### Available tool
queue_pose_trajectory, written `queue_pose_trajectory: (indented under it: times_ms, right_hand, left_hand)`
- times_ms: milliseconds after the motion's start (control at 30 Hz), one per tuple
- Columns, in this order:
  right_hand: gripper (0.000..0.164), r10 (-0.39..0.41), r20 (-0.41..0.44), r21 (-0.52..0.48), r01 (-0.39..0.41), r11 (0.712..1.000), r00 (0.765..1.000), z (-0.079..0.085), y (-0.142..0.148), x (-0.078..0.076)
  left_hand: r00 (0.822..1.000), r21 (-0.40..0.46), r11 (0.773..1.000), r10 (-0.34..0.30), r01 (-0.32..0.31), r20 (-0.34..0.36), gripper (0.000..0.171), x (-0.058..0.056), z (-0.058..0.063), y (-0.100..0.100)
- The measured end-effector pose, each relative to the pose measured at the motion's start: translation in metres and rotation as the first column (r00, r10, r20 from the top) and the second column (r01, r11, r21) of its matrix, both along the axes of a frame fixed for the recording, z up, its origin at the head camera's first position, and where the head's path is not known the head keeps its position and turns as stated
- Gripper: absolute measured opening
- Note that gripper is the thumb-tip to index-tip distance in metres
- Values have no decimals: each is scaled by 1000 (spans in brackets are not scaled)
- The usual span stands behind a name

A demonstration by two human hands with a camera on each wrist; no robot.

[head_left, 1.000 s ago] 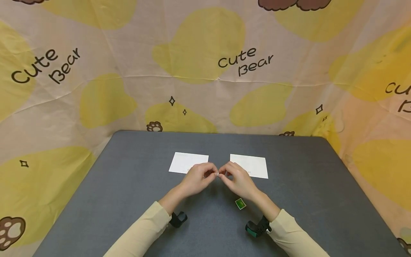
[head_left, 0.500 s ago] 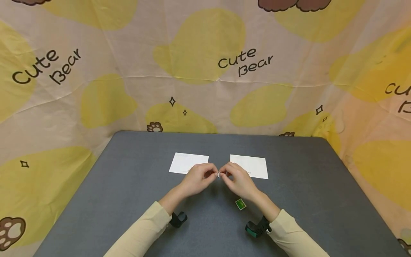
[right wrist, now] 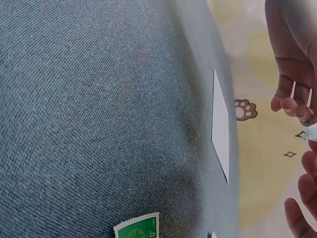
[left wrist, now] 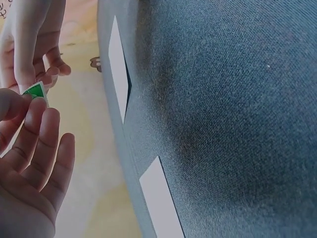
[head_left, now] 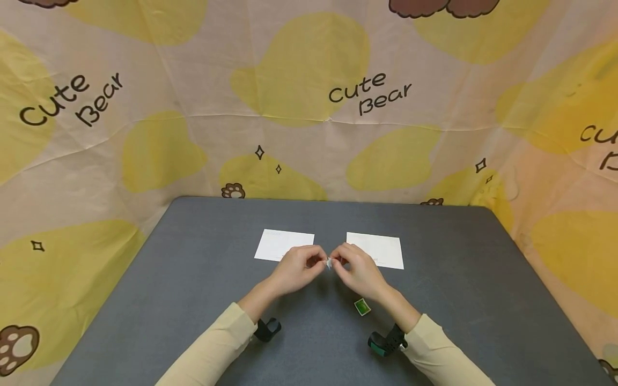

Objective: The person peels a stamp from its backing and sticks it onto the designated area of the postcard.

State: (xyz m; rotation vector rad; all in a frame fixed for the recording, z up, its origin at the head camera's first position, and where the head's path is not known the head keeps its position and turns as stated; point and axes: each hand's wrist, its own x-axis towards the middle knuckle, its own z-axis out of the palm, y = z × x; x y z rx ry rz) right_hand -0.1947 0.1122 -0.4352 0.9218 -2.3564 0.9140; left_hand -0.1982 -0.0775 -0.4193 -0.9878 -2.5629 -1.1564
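In the head view, my left hand and right hand meet above the middle of the table. Between their fingertips is a small green postage stamp with a white edge; its green face shows in the left wrist view. From the right wrist side only a pale, whitish bit shows. Thumb and forefinger of each hand pinch it, partly covering it. A second green stamp with a toothed white border lies on the table beneath my right forearm.
Two white paper rectangles, a left sheet and a right sheet, lie beyond the hands, each partly covered by one. The grey table ends at a patterned cloth backdrop. Dark straps hang at both wrists.
A little more of the pale stamp shows between the fingertips in the head view than before. Both hands stay almost in place, and the sheets and loose stamp lie as they did.
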Motion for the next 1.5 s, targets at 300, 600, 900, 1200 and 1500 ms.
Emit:
queue_pose_trajectory:
  times_ms: [300, 600, 900, 1200, 1500]
  right_hand:
    - [9, -21, 1, -16, 21, 1000, 1000, 0, 2, -1]
    - [9, -66, 23, 6, 66, 998, 998, 1, 5, -2]
    - [9, -107, 60, 11, 107, 994, 992, -2, 7, -5]
    - [10, -118, 69, 32, 116, 993, 991, -5, 7, -5]
    - [8, -93, 71, 61, 89, 994, 993, -5, 6, -2]
  left_hand:
    - [1000, 4, 1000, 0, 0, 5, 8, 0, 1, -4]
    - [1000, 3, 1000, 14, -14, 7, 8, 0, 1, -8]
    - [999, 1, 999, 40, -40, 0, 11, 0, 1, -14]
    - [998, 19, 998, 55, -55, 2, 11, -2, 0, -21]
    - [997, 24, 997, 79, -79, 17, 13, -4, 2, -26]
